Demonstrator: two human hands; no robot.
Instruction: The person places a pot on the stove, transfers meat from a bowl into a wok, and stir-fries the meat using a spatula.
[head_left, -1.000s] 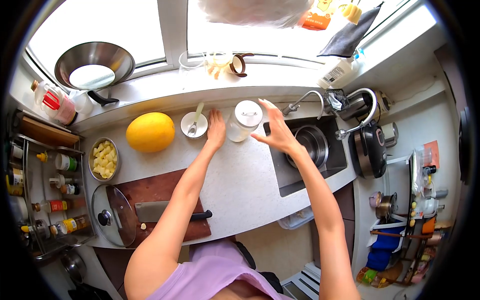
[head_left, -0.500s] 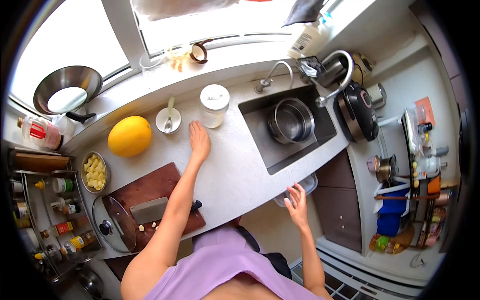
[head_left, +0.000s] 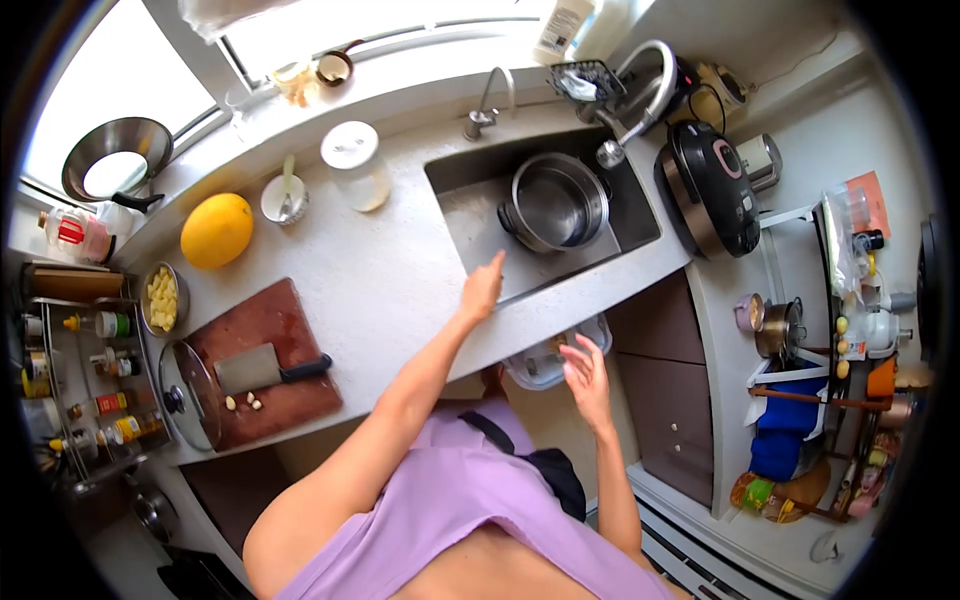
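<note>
My left hand (head_left: 483, 288) reaches over the front left corner of the sink (head_left: 470, 232), its forefinger stretched toward the pot and nothing in it. Inside the sink stands a metal pot (head_left: 556, 206) with dark handles, apart from my fingers. My right hand (head_left: 588, 382) hangs in front of the counter with fingers spread and holds nothing. Just behind it is a clear plastic bin (head_left: 540, 368) below the counter edge. To the left, a cleaver (head_left: 250, 370) and a few garlic cloves (head_left: 254, 402) lie on a brown cutting board (head_left: 283, 318).
A lidded glass jar (head_left: 358, 170), a small white bowl with a spoon (head_left: 285, 200), a yellow melon (head_left: 217, 231) and a bowl of yellow chunks (head_left: 161, 300) stand on the counter. A glass lid (head_left: 190, 395) overlaps the board. Right of the sink are the faucet (head_left: 655, 90) and rice cooker (head_left: 708, 190).
My left hand has moved right, from the countertop beside the jar to the sink's front edge. The view has shifted rightward. My right hand stays raised before the counter.
</note>
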